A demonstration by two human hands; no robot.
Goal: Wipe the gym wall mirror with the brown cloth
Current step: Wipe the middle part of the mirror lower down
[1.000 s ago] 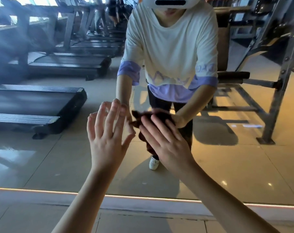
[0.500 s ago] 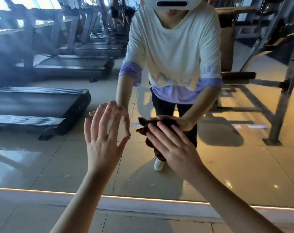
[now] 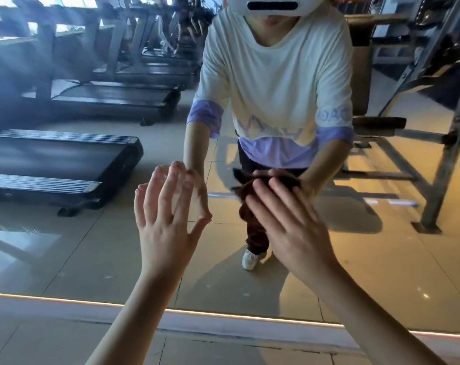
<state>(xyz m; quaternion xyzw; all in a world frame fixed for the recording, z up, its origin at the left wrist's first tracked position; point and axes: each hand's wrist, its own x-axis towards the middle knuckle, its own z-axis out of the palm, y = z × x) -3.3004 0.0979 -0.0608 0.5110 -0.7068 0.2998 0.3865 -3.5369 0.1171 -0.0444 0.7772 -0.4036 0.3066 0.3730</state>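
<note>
Directly ahead in the head view is the gym wall mirror (image 3: pixel 65 246), which reflects the person, dark treadmills (image 3: pixel 60 159) on the left and a metal rack (image 3: pixel 447 127) on the right. The right hand (image 3: pixel 289 227) lies flat, with straight fingers, on the brown cloth (image 3: pixel 250 204) and presses it against the glass near the middle. The left hand (image 3: pixel 165 219) is just beside it, with the fingers spread and holding nothing; its fingertips meet their reflection.

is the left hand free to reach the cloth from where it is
Probably yes: the left hand is open and empty beside the cloth, only bare mirror between them, though the right hand covers most of it.
</note>
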